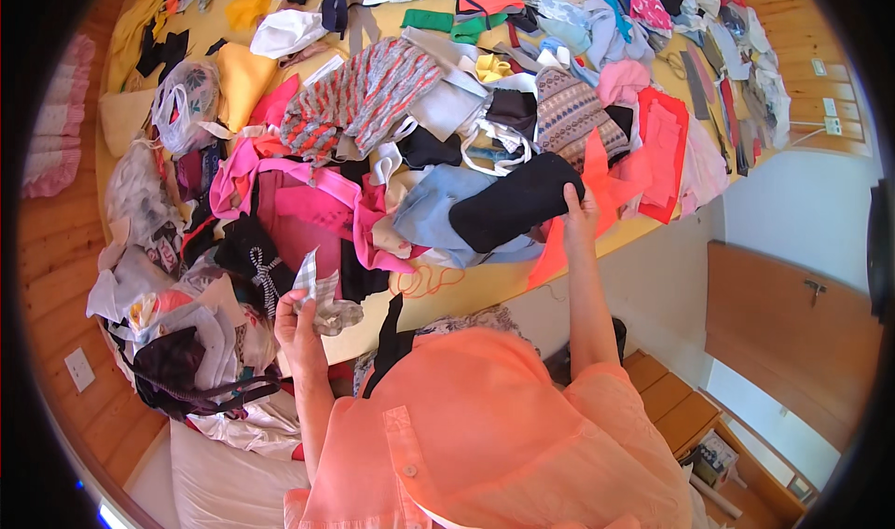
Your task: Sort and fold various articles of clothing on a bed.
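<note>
Fingers (300, 298) of left hand (298, 329) pinched shut on small checked scrap (317, 291), held upright near table edge (485, 291), long axis pointing up and away. Right hand (580, 217) curled closed over end of black cloth (513, 203), thumb on top. Black cloth lying flat atop blue fabric (424, 207), long axis running from lower left toward upper right. Striped knit (359, 96), patterned sweater (569, 109) and pink pieces (298, 198) heaped beyond. Orange strip (597, 179) touching right hand.
</note>
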Demonstrator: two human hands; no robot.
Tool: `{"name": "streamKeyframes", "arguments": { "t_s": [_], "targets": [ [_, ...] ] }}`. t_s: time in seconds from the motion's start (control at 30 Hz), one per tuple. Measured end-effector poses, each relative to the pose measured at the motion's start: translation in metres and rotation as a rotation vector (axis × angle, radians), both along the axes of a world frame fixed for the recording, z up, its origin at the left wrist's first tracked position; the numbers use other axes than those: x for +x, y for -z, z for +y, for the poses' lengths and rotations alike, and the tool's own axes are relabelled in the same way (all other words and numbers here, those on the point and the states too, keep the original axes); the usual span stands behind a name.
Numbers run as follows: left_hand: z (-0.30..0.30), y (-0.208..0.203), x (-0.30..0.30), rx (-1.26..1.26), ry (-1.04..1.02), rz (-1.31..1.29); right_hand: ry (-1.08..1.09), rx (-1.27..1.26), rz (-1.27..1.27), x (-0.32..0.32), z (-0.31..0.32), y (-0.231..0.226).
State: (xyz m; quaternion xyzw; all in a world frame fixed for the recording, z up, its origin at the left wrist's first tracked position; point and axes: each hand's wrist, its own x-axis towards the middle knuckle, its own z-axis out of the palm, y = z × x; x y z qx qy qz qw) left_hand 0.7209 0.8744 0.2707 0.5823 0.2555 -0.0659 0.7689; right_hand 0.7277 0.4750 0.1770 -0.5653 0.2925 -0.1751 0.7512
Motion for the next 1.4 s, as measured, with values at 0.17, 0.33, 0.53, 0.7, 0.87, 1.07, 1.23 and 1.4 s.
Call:
{"name": "streamKeyframes", "arguments": {
  "t_s": [0.17,0.33,0.53,0.7,0.87,1.07,1.23,1.4],
  "targets": [
    [-0.006,0.002,0.003,-0.03,0.026,0.007,0.077,-0.115,-0.017,-0.001,-0.021,-0.001],
    [-0.006,0.003,0.005,-0.022,0.035,0.018,0.097,-0.127,-0.022,0.0,-0.046,0.001],
    [-0.01,0.01,0.008,0.038,0.046,0.041,0.321,-0.517,0.08,0.004,-0.077,0.009],
    [-0.017,0.006,0.013,0.017,0.023,0.075,0.287,-0.97,0.128,0.034,-0.034,0.006],
    [-0.021,0.002,0.021,0.018,0.005,0.104,-0.396,-0.801,-0.031,0.083,0.068,0.005],
    [-0.019,0.001,0.031,0.008,0.0,0.077,-0.294,-1.018,0.394,0.124,0.106,0.054],
    [-0.014,0.003,0.029,0.0,-0.013,0.076,-0.42,-1.041,0.419,0.121,0.105,0.055],
    [-0.006,0.008,0.025,0.003,0.015,0.066,-0.396,-0.366,0.068,0.08,0.103,-0.008]
  ]
}}
